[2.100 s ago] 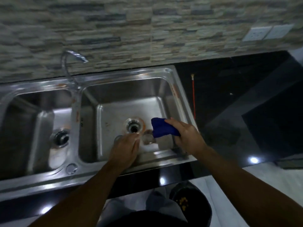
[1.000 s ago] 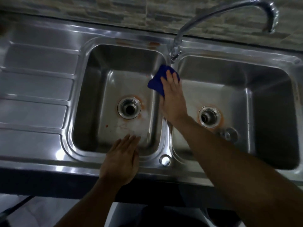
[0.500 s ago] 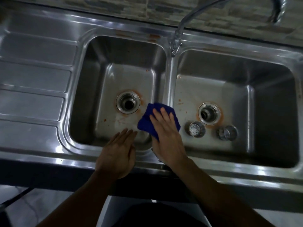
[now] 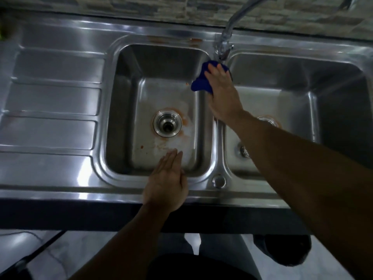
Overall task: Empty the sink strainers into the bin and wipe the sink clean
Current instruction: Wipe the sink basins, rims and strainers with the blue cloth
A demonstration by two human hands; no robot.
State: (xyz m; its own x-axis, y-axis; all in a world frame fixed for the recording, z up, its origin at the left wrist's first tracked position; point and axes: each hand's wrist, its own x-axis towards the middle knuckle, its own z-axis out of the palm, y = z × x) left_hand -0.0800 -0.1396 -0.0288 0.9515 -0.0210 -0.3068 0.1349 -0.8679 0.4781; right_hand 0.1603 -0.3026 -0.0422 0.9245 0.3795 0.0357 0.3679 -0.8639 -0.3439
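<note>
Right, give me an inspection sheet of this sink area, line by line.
Surface: steel double sink, orange stains around left bowl's drain.
Job's things: blue cloth on the divider below the faucet; strainer lying in right bowl, partly hidden by the arm.
Clutter: nothing seen.
Hands: right hand presses the cloth, fingers straight; left hand rests flat on the front rim.
Cables: dark line on the floor, cannot tell if cable.
Surroundings: stone-tile wall; dark round container on the floor.
</note>
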